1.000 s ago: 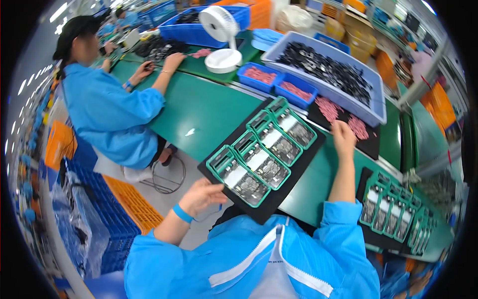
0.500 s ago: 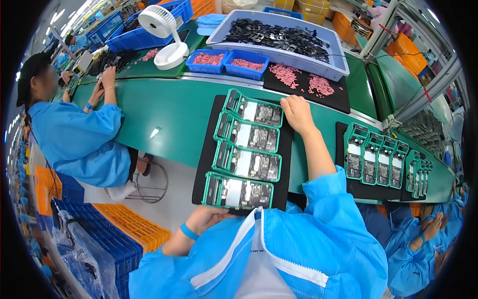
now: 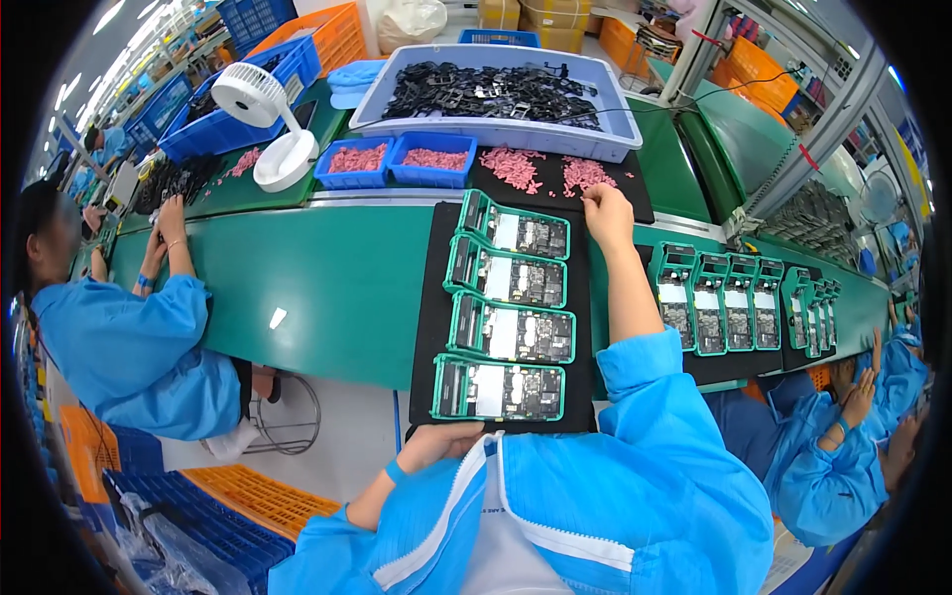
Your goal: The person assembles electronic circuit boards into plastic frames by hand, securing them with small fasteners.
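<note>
In front of me a black mat (image 3: 433,297) carries a column of several green frames, each holding a phone circuit board with a white patch; the nearest frame (image 3: 451,412) lies by my chest. My left hand (image 3: 441,443) is closed on the mat's near edge, some of its fingers hidden beneath. Beyond the mat's far right corner, my right hand (image 3: 609,215) is at the front of a pile of small pink pieces (image 3: 587,175), its fingertips pinched together. Whatever is between them is too small to make out.
Beyond lie a second pink pile (image 3: 511,167), two blue bins (image 3: 429,177) of pink pieces, a large tub (image 3: 496,131) of black parts and a white fan (image 3: 286,161). More framed boards (image 3: 709,307) lie to my right. A co-worker (image 3: 119,347) sits at left; others are at right.
My right hand has left the mat's far right edge and moved to the pink pile, its fingers closing into a pinch. My left hand stays at the near edge. The view has turned slightly.
</note>
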A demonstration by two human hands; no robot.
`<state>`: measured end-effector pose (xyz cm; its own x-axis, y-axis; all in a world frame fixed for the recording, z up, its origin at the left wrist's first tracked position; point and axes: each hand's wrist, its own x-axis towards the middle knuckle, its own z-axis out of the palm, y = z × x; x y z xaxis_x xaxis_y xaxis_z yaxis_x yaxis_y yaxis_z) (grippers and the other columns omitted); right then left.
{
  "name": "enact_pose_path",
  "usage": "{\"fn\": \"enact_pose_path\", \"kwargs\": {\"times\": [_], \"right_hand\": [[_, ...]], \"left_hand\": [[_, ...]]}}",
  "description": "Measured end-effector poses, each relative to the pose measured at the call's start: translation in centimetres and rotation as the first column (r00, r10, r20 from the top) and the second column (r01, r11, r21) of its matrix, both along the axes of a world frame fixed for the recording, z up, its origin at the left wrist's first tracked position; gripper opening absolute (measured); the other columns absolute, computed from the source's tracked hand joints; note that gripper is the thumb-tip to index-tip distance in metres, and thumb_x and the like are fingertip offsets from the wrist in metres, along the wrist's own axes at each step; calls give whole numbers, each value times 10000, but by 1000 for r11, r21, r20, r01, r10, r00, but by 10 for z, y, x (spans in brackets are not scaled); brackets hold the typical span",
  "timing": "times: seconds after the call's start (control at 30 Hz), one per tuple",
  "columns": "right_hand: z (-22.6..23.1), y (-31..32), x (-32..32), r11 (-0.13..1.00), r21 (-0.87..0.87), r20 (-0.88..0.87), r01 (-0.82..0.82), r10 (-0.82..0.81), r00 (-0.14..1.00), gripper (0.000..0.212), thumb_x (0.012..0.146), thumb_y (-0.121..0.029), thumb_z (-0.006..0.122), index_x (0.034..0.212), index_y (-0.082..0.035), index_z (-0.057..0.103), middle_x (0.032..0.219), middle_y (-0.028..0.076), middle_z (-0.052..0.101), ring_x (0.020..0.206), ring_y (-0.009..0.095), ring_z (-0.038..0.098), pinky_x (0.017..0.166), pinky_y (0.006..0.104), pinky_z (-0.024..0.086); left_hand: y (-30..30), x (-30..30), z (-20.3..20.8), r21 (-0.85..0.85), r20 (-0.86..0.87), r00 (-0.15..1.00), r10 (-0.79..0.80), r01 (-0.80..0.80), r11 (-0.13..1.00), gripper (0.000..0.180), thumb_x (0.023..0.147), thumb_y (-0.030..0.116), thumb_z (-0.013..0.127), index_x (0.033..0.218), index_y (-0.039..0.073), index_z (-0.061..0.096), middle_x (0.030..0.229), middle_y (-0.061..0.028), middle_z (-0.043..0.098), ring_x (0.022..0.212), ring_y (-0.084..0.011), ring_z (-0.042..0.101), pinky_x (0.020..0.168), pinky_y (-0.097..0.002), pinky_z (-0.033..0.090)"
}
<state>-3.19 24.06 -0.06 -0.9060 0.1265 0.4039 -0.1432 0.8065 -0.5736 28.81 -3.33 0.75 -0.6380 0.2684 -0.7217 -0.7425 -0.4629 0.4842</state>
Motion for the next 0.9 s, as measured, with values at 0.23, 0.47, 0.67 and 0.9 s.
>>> {"fn": "enact_pose_path", "kwargs": {"times": [0.23, 0.47, 0.67, 0.9], "right_hand": [[-2, 20, -12, 989, 6, 88, 150, -150, 985, 91, 780, -135, 680, 862, -96, 691, 849, 113, 672, 821, 303, 654, 736, 411, 514], [3, 14, -13, 977, 167, 133, 130, -153, 979, 98, 808, -187, 672, 853, -100, 673, 902, 126, 648, 861, 330, 637, 744, 454, 507], [-4, 15, -9, 957, 270, 121, 108, -145, 982, 175, 883, -202, 587, 916, -37, 637, 954, 169, 632, 909, 358, 611, 778, 475, 493], [-2, 7, -11, 964, 228, 27, 138, -148, 989, 154, 843, -174, 606, 904, -36, 640, 931, 164, 625, 890, 351, 604, 779, 464, 489]], "left_hand": [[-94, 22, -7, -161, -81, 935, -345, 329, 931, 301, 877, 109, 668, 1136, -25, 598, 1004, -122, 657, 878, -146, 634, 734, -278, 531], [-119, -39, 180, -788, -322, 718, -617, 157, 595, 71, 795, 13, 701, 822, 15, 635, 766, -36, 640, 665, -95, 591, 578, -220, 453], [-32, -177, 248, -893, -436, 53, -899, -155, 424, 71, 775, 79, 694, 786, 32, 641, 714, -65, 618, 613, -134, 563, 548, -283, 432], [67, -367, 102, -938, -134, 52, -990, -329, 110, 120, 739, 154, 676, 804, 61, 713, 795, -151, 684, 779, -315, 662, 740, -403, 523]]}}
